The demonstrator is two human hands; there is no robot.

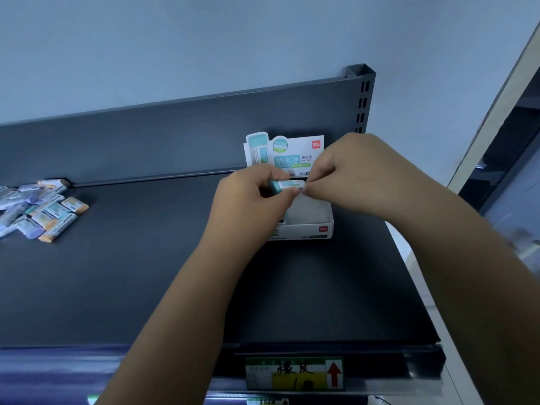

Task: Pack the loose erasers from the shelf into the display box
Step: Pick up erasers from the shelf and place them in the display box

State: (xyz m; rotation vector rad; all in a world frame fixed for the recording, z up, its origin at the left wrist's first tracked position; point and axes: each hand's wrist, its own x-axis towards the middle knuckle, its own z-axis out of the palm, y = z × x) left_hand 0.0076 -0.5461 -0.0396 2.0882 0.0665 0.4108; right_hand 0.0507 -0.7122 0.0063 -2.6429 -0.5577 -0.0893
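Both your hands pinch one eraser (285,185), left hand (251,197) and right hand (353,173) at opposite ends, its long axis level directly above the display box (318,229); the loose erasers (43,211) lie far left.

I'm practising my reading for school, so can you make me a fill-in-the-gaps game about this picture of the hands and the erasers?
1. The left hand and the right hand pinch the eraser, so the number of hands holding it is ____.
2. On the shelf, the display box stands to the ____ of the pile of loose erasers.
3. The arrow on the shelf-edge label is coloured ____.
4. That arrow points ____.

Missing words: two, right, red, up.
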